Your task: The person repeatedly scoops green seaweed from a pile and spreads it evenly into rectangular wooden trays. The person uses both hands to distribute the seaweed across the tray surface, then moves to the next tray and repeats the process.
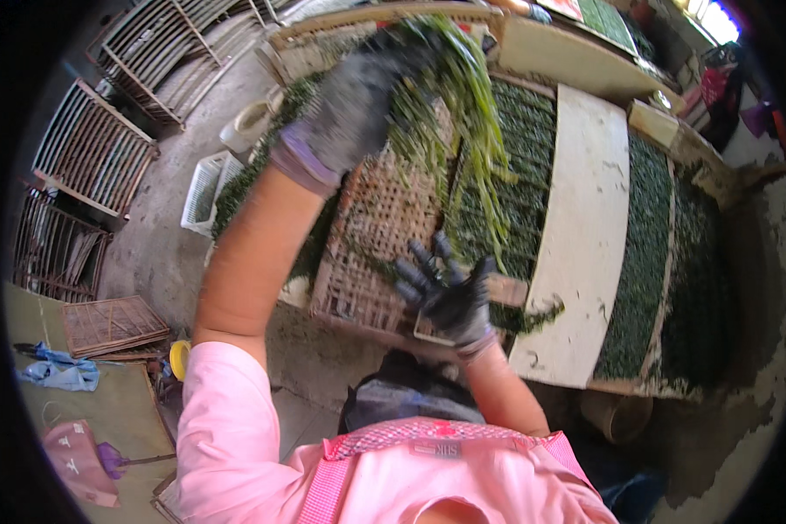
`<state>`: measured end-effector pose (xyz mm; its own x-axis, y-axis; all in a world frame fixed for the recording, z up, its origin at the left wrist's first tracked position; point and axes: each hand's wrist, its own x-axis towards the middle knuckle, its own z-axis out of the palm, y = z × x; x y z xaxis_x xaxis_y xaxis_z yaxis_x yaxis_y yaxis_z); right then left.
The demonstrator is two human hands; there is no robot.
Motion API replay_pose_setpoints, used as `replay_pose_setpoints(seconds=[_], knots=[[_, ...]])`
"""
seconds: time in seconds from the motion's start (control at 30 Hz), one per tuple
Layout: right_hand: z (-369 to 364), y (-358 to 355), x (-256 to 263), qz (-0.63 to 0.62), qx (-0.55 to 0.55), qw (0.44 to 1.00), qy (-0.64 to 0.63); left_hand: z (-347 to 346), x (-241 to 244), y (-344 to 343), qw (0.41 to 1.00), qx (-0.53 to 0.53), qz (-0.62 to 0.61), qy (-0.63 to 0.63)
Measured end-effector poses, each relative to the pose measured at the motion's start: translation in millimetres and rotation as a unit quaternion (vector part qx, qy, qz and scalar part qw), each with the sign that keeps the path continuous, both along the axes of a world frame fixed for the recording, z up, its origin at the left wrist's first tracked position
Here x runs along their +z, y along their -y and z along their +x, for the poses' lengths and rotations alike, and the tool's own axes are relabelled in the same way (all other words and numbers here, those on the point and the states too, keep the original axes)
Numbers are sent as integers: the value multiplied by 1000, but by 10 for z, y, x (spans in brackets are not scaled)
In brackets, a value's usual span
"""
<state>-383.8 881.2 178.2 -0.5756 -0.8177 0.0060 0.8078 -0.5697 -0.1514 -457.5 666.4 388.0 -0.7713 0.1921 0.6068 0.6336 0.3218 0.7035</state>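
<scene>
My left hand (pixel 360 98), in a wet dark glove with a purple cuff, is raised at the upper middle and grips a bunch of long green leaf strips (pixel 475 111). The strips hang down to the right over a woven lattice tray (pixel 380 223); my fingers are partly hidden and blurred. Below the hanging ends, my right hand (pixel 452 288), in a dark glove, is spread with its fingers apart over the tray's lower right part. Beside it lies a small wooden block (pixel 505 289). Dark chopped greenery (pixel 521 150) in rows lies right of the tray.
A pale board (pixel 583 236) lies across the bed, with more dark greenery (pixel 640 262) beyond it. At the left stand a white plastic basket (pixel 203 193), a pale bucket (pixel 252 121) and slatted racks (pixel 95 147). A wall (pixel 766 262) bounds the right side.
</scene>
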Motion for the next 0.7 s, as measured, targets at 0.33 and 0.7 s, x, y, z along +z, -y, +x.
replay_pose_setpoints(seconds=[0.33, 0.7], knots=[[-656, -1255, -1065, 568, -144, 606, -537, 517, -2817, -1558, 874, 65, -482, -4], [-217, -1820, -1378, 707, -370, 510, -323, 1208, -3434, -1422, 888, 321, -299, 139]])
